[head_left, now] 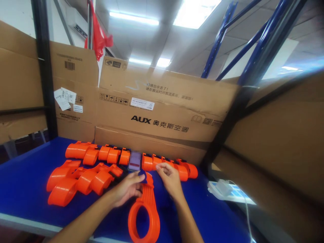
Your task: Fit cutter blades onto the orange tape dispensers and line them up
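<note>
An orange plastic ring-shaped part (144, 216) with a ribbed stem lies on the blue table (22, 189) in front of me. My left hand (128, 189) grips its upper stem, fingers curled round a dark blue piece at the top. My right hand (170, 179) hovers just right of the stem's top, fingers pinched together on something too small to make out. A phone (134, 161) leans upright behind the hands, against a row of orange parts.
Several orange parts lie in a row (106, 153) along the back and in a pile (78, 180) at the left. Cardboard boxes (162, 114) wall in the table. A white power strip (222, 189) with a cable sits at the right edge.
</note>
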A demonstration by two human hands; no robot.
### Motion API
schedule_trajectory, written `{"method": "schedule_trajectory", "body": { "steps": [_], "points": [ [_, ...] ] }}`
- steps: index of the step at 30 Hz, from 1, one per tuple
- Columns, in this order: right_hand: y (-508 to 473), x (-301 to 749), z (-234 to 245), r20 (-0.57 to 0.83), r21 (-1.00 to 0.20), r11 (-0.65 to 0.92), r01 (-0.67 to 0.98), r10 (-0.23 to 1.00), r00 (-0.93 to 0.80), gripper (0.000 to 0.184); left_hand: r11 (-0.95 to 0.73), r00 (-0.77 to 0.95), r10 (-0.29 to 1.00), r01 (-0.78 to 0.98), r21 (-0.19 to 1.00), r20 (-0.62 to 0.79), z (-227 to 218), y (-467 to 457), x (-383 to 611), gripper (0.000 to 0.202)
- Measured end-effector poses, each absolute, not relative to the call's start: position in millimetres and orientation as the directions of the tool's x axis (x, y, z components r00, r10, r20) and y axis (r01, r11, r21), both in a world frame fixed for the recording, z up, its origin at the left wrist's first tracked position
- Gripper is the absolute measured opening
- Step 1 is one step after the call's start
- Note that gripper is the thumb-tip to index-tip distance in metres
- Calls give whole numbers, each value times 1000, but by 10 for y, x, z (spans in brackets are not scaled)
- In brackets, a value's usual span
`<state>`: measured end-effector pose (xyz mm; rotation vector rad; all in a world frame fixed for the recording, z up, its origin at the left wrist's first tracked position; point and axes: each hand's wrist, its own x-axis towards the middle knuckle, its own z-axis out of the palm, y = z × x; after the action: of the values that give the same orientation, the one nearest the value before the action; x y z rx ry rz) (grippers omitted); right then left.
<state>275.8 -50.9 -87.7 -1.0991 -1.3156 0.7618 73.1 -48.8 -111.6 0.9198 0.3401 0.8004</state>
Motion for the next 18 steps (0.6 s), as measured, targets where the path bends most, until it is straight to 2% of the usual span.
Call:
{"method": "schedule_trajectory", "body": {
  "steps": [4,10,14,18],
  "points": [
    [-558,2683,-853,297,-955,294,38,945,140,47,328,620,781,-510,795,75,-1107,-479,736,32],
    [-605,2621,-792,334,-936,327,132,942,39,48,346,632,774,-472,811,38,-1133,-462,731,31],
    [-659,2578,-762,250,-968,250,-8,963,-100,50,340,611,790,-503,795,48,-1120,-465,737,29],
    [-702,2534,-752,259,-965,250,-85,958,-120,46,321,568,822,-532,784,49,-1099,-464,745,34]
  ]
}}
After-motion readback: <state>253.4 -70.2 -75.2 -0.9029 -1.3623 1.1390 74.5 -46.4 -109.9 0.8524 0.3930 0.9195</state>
